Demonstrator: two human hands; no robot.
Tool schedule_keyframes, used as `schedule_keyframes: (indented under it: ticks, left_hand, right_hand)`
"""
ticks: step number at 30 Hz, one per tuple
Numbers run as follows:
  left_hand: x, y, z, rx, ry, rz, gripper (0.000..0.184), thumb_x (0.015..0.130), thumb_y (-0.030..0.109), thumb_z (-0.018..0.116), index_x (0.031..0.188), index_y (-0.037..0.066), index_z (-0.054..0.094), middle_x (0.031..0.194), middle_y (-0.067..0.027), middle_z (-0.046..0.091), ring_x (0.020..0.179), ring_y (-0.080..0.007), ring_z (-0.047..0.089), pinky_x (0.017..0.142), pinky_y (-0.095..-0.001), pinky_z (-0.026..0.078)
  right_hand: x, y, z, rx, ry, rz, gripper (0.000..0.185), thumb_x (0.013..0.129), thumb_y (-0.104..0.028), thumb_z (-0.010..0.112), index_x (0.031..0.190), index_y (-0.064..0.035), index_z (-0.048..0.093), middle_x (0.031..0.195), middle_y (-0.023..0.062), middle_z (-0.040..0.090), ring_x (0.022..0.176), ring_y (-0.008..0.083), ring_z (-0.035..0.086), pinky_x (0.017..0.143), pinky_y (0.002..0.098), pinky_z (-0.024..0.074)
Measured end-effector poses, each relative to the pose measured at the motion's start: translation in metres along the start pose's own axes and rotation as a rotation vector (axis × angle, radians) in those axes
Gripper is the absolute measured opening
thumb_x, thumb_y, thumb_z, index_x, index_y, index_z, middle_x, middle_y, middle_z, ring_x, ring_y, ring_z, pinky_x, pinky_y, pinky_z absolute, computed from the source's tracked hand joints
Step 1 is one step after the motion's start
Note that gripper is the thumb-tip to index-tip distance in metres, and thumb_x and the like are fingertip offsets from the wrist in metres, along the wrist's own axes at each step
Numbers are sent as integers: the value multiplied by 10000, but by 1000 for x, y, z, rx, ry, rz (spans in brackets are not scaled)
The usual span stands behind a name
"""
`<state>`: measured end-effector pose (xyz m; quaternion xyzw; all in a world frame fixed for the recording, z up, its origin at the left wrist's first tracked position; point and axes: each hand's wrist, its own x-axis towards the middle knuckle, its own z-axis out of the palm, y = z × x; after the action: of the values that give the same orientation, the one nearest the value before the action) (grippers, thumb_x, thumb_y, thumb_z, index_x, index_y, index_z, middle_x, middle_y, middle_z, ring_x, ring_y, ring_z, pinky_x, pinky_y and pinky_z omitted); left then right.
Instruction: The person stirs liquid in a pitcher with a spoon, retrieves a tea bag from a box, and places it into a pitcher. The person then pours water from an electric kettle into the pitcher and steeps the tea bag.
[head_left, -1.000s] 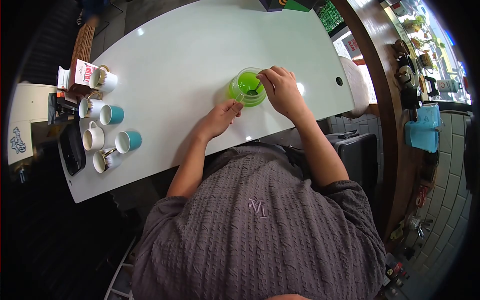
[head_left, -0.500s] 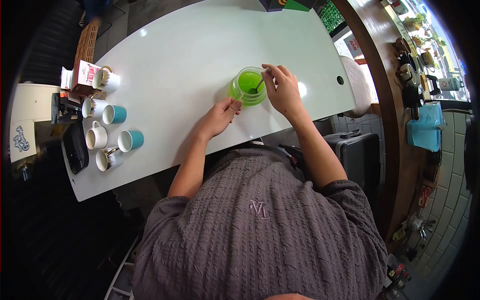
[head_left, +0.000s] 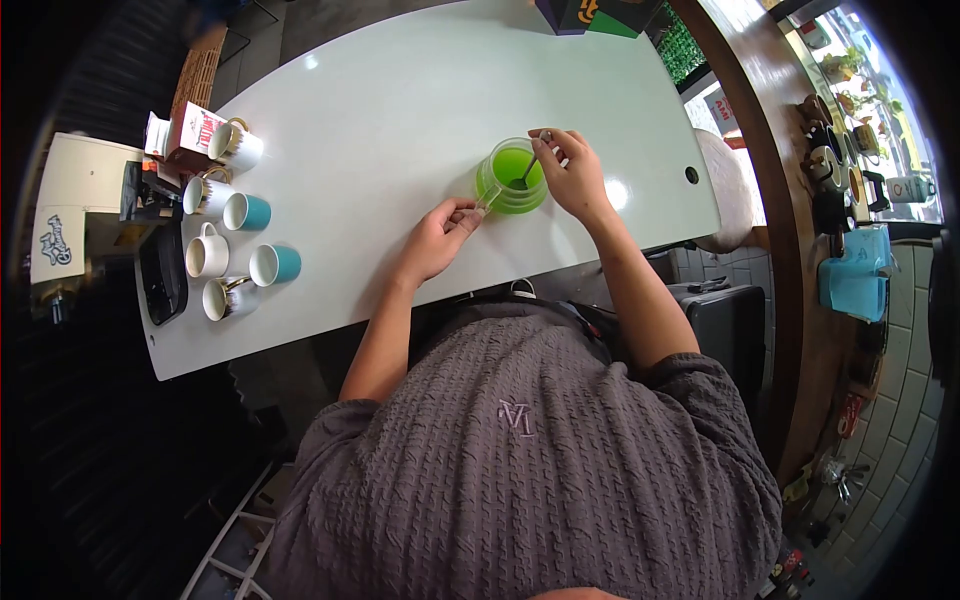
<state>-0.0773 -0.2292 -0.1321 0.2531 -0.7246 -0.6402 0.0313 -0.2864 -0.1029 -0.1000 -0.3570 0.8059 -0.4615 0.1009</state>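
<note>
A clear glass pitcher (head_left: 518, 200) of bright green liquid stands upright on the white table (head_left: 400, 110). My left hand (head_left: 440, 237) pinches the pitcher's handle (head_left: 490, 197) on its near left side. Above the right part of the rim, my right hand (head_left: 573, 178) holds the upper end of a spoon (head_left: 529, 168) between thumb and fingers. The spoon slants down into the green liquid, and its bowl shows dark near the surface.
Several mugs stand at the table's left, among them a teal cup (head_left: 283, 263) and a white mug (head_left: 208, 252). Near them are a red and white box (head_left: 195, 133) and a black tray (head_left: 163, 272). A dark box (head_left: 590, 14) lies at the far edge.
The view has shifted, so the table and mugs sit differently in it. Both hands stay at the pitcher, and the spoon's handle has changed its slant over the liquid.
</note>
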Motion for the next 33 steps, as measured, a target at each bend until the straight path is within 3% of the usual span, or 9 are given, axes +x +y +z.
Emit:
schedule_keyframes:
  ticks: [3, 16, 19, 24, 28, 32, 33]
  left_hand:
    - [-4, -7, -3, -19, 53, 16, 380, 982, 296, 632, 1217, 0, 603, 993, -85, 685, 890, -147, 626, 804, -300, 509]
    - [-21, -3, -3, -41, 127, -52, 321, 995, 259, 613, 1222, 32, 603, 957, -14, 630, 878, -78, 569, 711, -236, 442]
    - [-25, -4, -4, -51, 151, -61, 313, 994, 261, 614, 1212, 35, 609, 939, -9, 631, 867, -75, 570, 702, -233, 442]
    - [-34, -14, -2, -64, 206, -77, 308, 987, 263, 625, 1196, 37, 616, 944, -8, 639, 880, -76, 579, 704, -231, 443]
    - [-45, -18, 5, -112, 268, -126, 303, 985, 261, 629, 1189, 38, 619, 957, -6, 646, 894, -81, 585, 716, -231, 445]
    - [-56, -25, 14, -125, 349, -153, 286, 987, 253, 625, 1176, 38, 624, 964, -1, 648, 902, -81, 589, 723, -230, 445]
    - [-59, -24, 18, -137, 378, -161, 279, 988, 250, 622, 1169, 37, 625, 962, 0, 646, 902, -80, 589, 723, -230, 444]
  right_hand:
    - [1, 4, 1, 16, -5, -7, 240, 939, -235, 620, 1111, -104, 726, 961, 101, 644, 720, 175, 587, 708, 316, 516]
    - [6, 8, 3, 88, -45, -27, 253, 933, -246, 639, 1101, -70, 710, 986, 105, 665, 750, 171, 584, 729, 312, 515]
    - [6, 6, 1, 107, -58, 4, 249, 950, -234, 645, 1104, -46, 704, 989, 76, 658, 795, 135, 559, 764, 289, 492]
    - [-2, 11, -5, 120, 55, -30, 298, 986, -263, 596, 1199, -67, 665, 1064, 109, 628, 923, 167, 568, 841, 305, 480]
    - [-12, 23, -8, 198, 124, -31, 361, 996, -283, 571, 1255, -36, 612, 1024, 108, 611, 908, 180, 561, 800, 333, 486]
    - [-34, 36, -3, 222, 84, -67, 509, 908, -247, 704, 1306, 17, 529, 940, 77, 548, 851, 169, 497, 796, 310, 444]
    - [-37, 36, -3, 198, 38, -108, 640, 839, -217, 779, 1346, 25, 471, 914, 66, 523, 834, 163, 475, 790, 306, 431]
